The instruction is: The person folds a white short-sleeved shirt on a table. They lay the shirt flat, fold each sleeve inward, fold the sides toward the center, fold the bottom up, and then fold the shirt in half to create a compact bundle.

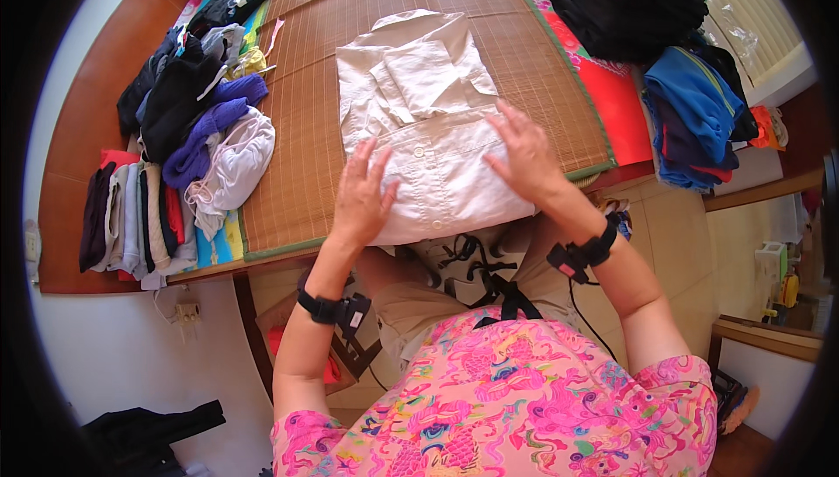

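A cream button shirt (452,172) lies partly folded on a woven bamboo mat (295,169). Its near part is turned up over the body, and two buttons show along the placket. A folded sleeve rests across its middle, while the collar points away from me. My left hand (364,195) is at the shirt's left edge with its fingers spread. Over the right side of the folded part is my right hand (524,152), fingers apart. Neither hand grips anything; whether the fingertips press on the cloth is hard to tell.
Left of the mat lie a loose heap of clothes (177,103) and a row of folded garments (134,214). Black clothing (623,5) and a blue folded stack (698,106) sit at the right. The mat's green-bordered front edge (288,249) is close to my legs.
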`<action>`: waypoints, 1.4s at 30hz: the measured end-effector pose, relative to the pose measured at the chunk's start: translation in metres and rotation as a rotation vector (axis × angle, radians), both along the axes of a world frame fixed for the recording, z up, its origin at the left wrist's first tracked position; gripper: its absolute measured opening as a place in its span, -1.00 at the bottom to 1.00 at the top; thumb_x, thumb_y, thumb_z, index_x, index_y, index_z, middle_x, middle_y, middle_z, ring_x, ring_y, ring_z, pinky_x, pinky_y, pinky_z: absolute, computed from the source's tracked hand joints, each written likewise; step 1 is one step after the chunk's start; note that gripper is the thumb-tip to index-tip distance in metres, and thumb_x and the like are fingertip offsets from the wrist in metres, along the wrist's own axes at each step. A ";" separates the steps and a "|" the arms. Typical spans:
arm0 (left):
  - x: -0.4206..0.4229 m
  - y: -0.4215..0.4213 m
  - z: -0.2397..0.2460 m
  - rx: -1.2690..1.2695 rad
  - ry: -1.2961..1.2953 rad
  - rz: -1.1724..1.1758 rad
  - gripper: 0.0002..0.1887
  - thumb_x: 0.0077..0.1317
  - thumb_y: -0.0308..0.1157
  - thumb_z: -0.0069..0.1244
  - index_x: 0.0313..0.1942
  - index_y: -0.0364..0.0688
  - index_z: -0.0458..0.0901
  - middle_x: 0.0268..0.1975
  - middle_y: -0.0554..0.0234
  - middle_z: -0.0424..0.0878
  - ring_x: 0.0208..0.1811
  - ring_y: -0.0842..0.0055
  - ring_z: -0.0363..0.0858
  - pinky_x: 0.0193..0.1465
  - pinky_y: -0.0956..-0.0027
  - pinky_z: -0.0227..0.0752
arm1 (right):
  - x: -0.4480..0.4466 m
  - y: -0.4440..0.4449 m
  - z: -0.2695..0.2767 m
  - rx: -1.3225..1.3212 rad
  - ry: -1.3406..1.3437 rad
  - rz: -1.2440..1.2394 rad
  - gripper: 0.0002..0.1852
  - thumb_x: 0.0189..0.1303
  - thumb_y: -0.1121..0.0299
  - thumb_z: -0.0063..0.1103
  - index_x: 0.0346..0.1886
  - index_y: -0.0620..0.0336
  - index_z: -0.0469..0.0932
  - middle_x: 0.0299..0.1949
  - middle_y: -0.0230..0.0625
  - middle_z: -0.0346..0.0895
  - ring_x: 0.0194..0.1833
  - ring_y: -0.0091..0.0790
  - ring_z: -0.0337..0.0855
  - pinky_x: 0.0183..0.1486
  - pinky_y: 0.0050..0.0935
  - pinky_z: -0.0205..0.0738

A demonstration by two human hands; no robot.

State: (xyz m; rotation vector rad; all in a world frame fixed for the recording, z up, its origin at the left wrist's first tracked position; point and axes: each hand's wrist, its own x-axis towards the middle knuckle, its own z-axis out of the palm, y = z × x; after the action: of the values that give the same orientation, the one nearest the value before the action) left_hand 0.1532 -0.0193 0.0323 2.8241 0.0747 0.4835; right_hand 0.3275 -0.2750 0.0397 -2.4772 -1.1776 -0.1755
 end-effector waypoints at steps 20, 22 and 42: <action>0.022 0.003 -0.030 0.052 0.259 0.086 -0.37 0.49 0.04 -0.17 0.49 0.07 0.19 0.56 0.12 0.09 0.59 0.24 -0.01 0.60 -0.13 -0.38 | 0.017 0.013 -0.033 -0.194 0.227 0.049 -0.18 0.36 -0.17 0.01 0.53 0.13 0.15 0.57 -0.14 0.02 0.59 -0.16 -0.08 0.56 0.15 -0.30; 0.024 0.020 -0.024 0.022 0.127 0.045 -0.44 0.50 -0.01 -0.15 0.44 0.04 0.28 0.50 0.14 0.21 0.53 0.26 0.16 0.59 -0.13 -0.34 | 0.037 0.011 -0.024 -0.066 0.269 0.116 -0.31 0.34 0.01 0.17 0.43 0.16 0.30 0.46 -0.08 0.25 0.47 -0.01 0.23 0.48 0.12 0.05; 0.196 0.182 -0.025 -1.093 0.253 0.543 -0.20 0.03 -0.01 0.45 0.09 -0.45 0.52 -0.06 -0.04 0.69 -0.12 0.37 0.70 -0.13 0.29 0.60 | 0.232 0.153 -0.017 0.314 0.931 -0.290 -0.06 -0.17 0.11 0.71 0.26 0.40 0.40 0.10 0.00 0.58 0.09 -0.21 0.64 0.13 -0.31 0.54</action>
State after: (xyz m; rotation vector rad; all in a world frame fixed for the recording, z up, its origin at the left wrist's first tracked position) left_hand 0.3496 0.1623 0.0075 1.7296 0.8727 0.0982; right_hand 0.5595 -0.1215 0.0228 -2.0177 -0.3591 0.6068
